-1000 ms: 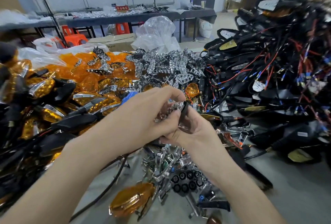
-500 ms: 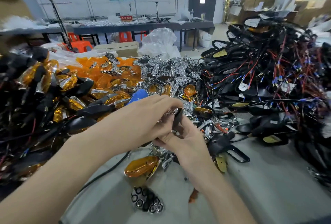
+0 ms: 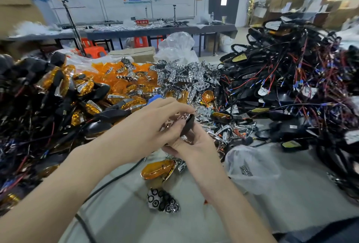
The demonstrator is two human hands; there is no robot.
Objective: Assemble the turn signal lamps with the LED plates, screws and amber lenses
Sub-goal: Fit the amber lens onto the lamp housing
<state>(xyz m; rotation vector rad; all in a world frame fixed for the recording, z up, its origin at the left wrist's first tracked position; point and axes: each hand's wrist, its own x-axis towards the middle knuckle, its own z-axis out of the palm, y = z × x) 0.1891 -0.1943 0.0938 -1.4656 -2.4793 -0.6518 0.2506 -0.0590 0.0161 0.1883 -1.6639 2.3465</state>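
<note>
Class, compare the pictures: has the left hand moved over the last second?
No. The left hand still sits just in front of the blue piece behind it, as in both earlier pictures. Only the camera view has shifted.

Amber lenses (image 3: 116, 85), chrome LED plates (image 3: 182, 76), black lamp housings (image 3: 283, 126), grey table (image 3: 194, 225)

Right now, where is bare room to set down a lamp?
Bare table right of the clear bag, short of the wired housings. Smaller patch on the near side of the loose LED plate. Crowded farther back: amber lenses, chrome plates.
</note>
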